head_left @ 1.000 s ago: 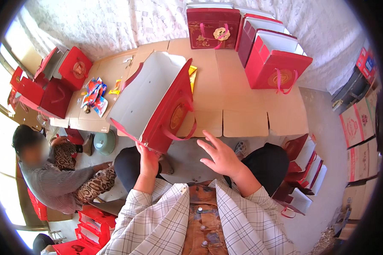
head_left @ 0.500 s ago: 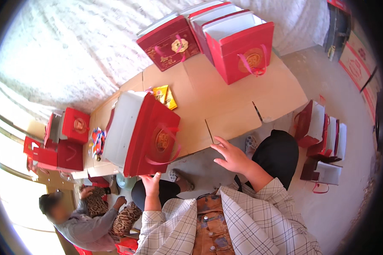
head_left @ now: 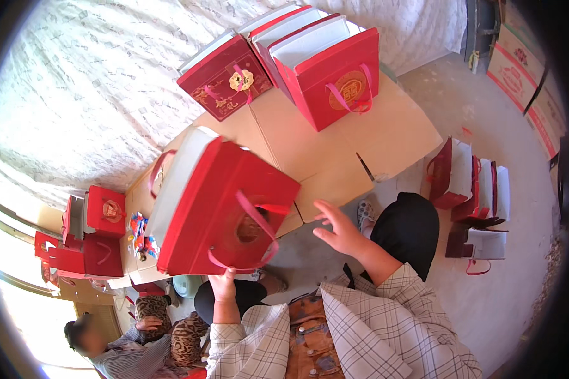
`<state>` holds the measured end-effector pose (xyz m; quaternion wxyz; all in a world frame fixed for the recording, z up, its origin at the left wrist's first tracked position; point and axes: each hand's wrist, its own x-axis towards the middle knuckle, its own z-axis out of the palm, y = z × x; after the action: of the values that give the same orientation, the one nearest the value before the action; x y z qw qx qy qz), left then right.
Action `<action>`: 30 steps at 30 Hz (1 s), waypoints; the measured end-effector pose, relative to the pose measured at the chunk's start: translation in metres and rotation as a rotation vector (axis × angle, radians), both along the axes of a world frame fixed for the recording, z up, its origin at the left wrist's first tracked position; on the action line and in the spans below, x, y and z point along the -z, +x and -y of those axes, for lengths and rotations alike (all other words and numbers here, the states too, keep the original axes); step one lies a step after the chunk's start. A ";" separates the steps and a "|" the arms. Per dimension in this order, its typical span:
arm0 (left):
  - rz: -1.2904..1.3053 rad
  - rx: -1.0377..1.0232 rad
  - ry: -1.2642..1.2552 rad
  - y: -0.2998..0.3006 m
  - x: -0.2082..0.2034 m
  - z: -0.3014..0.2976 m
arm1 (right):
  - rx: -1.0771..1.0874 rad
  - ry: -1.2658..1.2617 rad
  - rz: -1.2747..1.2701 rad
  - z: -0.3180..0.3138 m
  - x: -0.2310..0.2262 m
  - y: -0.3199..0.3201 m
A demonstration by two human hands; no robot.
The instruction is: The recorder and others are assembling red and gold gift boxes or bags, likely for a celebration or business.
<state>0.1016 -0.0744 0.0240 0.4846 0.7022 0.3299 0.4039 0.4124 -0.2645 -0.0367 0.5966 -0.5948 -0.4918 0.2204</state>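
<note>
A red gift bag (head_left: pixel 199 224) with pink ribbon handles and a white side tilts over the near left part of the cardboard-covered table (head_left: pixel 335 151). My left hand (head_left: pixel 222 287) grips its lower edge, the fingers mostly hidden behind or beneath it. To the right of the bag, my right hand (head_left: pixel 341 230) is held in the air with its fingers apart and nothing in them. Small colourful wrapped packets (head_left: pixel 142 237) lie on the table just left of the bag.
Several red gift bags (head_left: pixel 338 82) stand at the table's back. More red boxes (head_left: pixel 104 211) are stacked at the left end, and others (head_left: pixel 452 174) sit on the floor at right. A seated person (head_left: pixel 139 347) is at lower left. Cartons (head_left: pixel 515 69) stand far right.
The held bag has turned and come up closer to me, and it now covers the yellow packets. My right hand stays spread. The seated person's arms have shifted.
</note>
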 end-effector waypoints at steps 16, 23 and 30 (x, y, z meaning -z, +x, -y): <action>0.009 0.484 -0.213 0.105 -0.030 0.040 | 0.308 0.423 -0.716 0.013 0.018 0.030; -0.440 0.481 0.312 0.177 -0.051 0.051 | 0.440 0.381 -0.393 0.043 -0.007 0.065; -0.558 1.066 0.504 0.231 -0.061 0.092 | 0.479 0.224 -0.027 0.041 -0.009 0.072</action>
<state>0.3330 -0.1662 0.0851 0.3353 0.9402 -0.0548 -0.0242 0.4840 -0.3053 -0.0275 0.7002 -0.6216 -0.3502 0.0248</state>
